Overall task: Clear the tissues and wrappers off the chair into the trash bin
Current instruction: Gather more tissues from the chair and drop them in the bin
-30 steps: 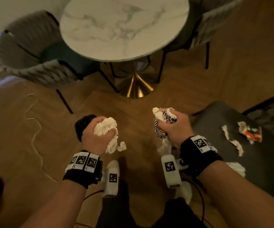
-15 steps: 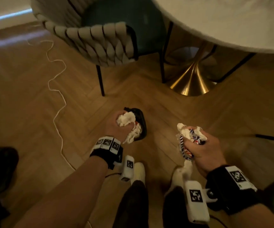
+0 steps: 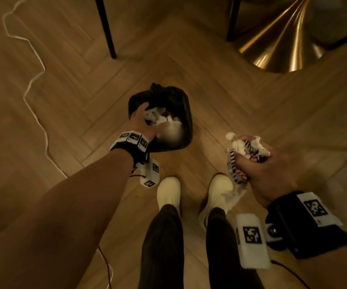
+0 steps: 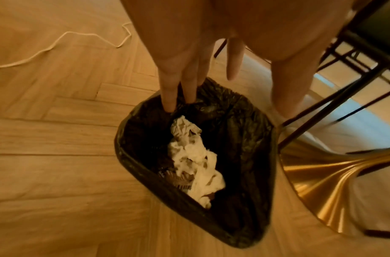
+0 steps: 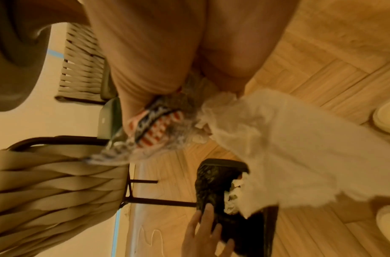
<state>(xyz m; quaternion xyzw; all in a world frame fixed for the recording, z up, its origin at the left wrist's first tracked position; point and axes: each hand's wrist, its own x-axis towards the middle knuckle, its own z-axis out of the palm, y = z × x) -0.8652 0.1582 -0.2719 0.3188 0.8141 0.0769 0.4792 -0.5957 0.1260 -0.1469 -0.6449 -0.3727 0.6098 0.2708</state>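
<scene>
On the herringbone wood floor (image 3: 220, 105), just ahead of the person's two pale shoes (image 3: 168, 192), stands a small trash bin (image 3: 186, 113) lined with a black bag. The left hand (image 3: 141, 119) hangs over the bin's mouth at its 9 o'clock edge, fingers (image 4: 167, 87) straight and spread, holding nothing; in the left wrist view the fingertips point down at the liner's rim. Crumpled white tissues (image 4: 194, 156) lie inside the bin, heaped toward the middle, with a bit of printed wrapper showing beneath them.

At 3 o'clock from the bin, apart from it and above the floor, the right hand (image 3: 266, 170) is closed tight around a bundle of tissues and wrappers (image 3: 243, 149). White tissue sticks out of the top of the fist and a striped wrapper with red and dark print hangs below it. In the right wrist view a long torn tissue trails down from the fist, and the bin shows beyond it.

At 12 o'clock from the bin a black chair leg (image 3: 106, 28) meets the floor, and at 1 o'clock sits the flared gold table base (image 3: 283, 38). A thin white cord (image 3: 35, 84) snakes across the floor at 9 to 10 o'clock. Both wrists wear black bands with black-and-white square markers.
</scene>
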